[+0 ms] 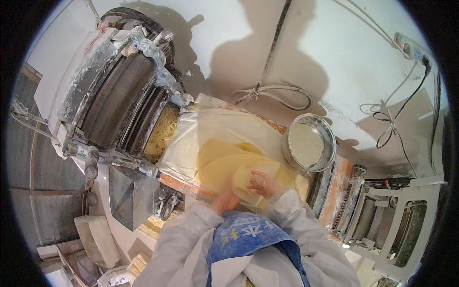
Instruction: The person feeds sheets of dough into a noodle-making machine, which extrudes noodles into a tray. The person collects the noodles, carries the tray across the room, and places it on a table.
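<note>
Dough sheets point(229, 160), stacked on plastic film point(215, 126) beside the sieve point(310, 142), look soft, limp and tearable, so both hands, left point(225, 197) and right point(262, 183), pinch the near edge close together, best lifted by wide edges.

Operator's clothing, head view: white work coat, blue apron, bare hands.

I see both forearms entering from the lower edge in long, loose white sleeves point(191, 229), the fabric creased and bunched at the wrists. Over the chest I note a blue apron bib point(248, 239) carrying pale printed characters with some yellow marks beside them; its edge folds over in a soft roll. The left hand point(224, 198) and right hand point(262, 184) are ungloved. I cannot tell whether the pale patches on the coat are flour or glare.
</note>
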